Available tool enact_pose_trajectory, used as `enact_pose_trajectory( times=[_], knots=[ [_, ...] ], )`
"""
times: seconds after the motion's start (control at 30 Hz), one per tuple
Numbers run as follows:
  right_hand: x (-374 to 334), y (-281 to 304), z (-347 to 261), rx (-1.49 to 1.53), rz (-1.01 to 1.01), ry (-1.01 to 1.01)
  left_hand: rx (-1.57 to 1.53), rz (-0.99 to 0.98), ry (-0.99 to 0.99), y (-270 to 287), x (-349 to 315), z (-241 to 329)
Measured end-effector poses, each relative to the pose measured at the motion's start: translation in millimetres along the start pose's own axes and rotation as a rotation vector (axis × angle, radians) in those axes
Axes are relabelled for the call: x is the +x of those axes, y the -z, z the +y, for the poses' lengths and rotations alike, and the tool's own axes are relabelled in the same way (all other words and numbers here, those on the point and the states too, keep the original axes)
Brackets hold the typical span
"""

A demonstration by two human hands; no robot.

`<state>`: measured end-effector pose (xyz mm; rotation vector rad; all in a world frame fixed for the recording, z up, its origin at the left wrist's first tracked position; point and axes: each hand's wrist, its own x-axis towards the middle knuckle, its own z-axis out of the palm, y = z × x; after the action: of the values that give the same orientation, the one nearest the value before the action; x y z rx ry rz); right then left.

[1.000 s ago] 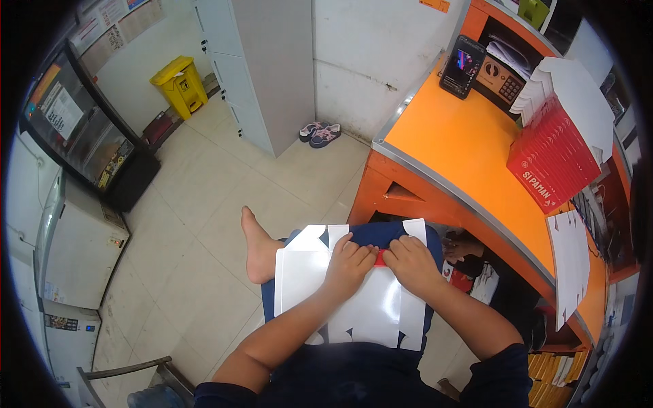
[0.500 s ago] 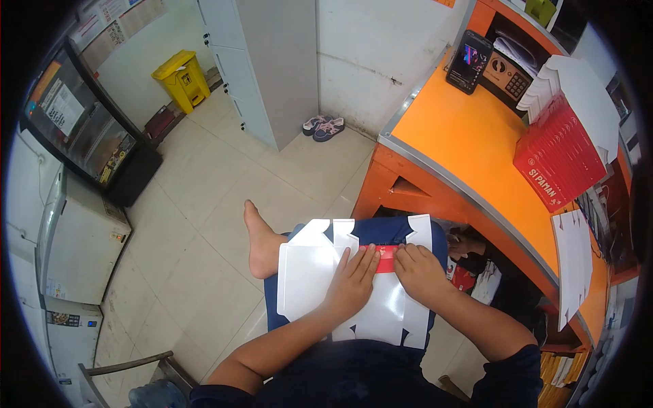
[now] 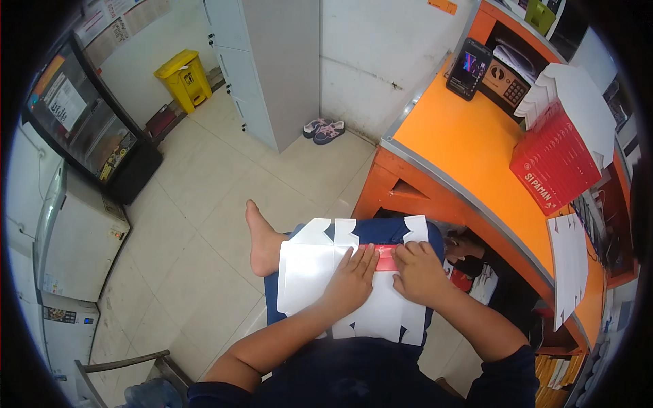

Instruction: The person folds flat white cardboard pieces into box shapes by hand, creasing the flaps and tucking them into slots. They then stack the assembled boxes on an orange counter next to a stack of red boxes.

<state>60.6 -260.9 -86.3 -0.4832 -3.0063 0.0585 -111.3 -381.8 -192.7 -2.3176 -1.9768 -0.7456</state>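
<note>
A flat cardboard box blank (image 3: 306, 279), glossy white with notched flaps, lies across my lap on dark blue trousers. One flap is folded over toward me and shows its red side, a narrow red strip (image 3: 386, 264). My left hand (image 3: 350, 279) lies on the blank with fingers stretched out, their tips on the left part of the strip. At the strip's right end, my right hand (image 3: 420, 272) has its fingers bent and pressed together on the folded cardboard. Its thumb rests on the white panel just below. What lies under the right fingers is hidden.
An orange counter (image 3: 442, 126) curves along the right. On it are a propped phone (image 3: 469, 69), a stack of red-and-white folded boxes (image 3: 558, 153) and white flat blanks (image 3: 568, 265). Grey lockers (image 3: 282, 75), shoes (image 3: 324, 130) and a yellow bin (image 3: 185, 80) stand farther off.
The right thumb has come down onto the white panel below the strip. My right fingers have shifted slightly left; the left hand stays nearly in place. The whole view has moved a little.
</note>
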Motion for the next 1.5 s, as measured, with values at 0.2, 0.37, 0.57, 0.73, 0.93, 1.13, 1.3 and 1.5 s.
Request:
enact_pose_trajectory(
  times=[0.2,0.37,0.57,0.73,0.93,1.13,1.3,1.5],
  knots=[
    [-6,13,36,0.194,0.338,-0.284,0.035,0.013,0.035,6,-3,9],
    [-2,20,18,0.418,0.445,-0.516,0.051,0.019,0.024,17,-2,7],
    [-8,-18,29,0.970,0.394,-0.799,-0.123,-0.061,0.088,49,39,-11],
    [1,-3,22,1.244,0.381,-0.737,-0.425,-0.252,0.162,91,84,-52],
    [10,7,15,1.288,0.414,-0.689,-0.488,-0.247,0.049,102,96,-67],
    [9,14,-2,1.171,0.469,-0.532,-0.495,-0.154,-0.022,100,83,-48],
    [-2,35,-17,1.077,0.515,-0.404,-0.450,-0.074,0.013,135,66,-22],
    [-14,76,-23,1.119,0.343,-0.486,-0.260,0.071,-0.113,135,59,-5]
  ],
)
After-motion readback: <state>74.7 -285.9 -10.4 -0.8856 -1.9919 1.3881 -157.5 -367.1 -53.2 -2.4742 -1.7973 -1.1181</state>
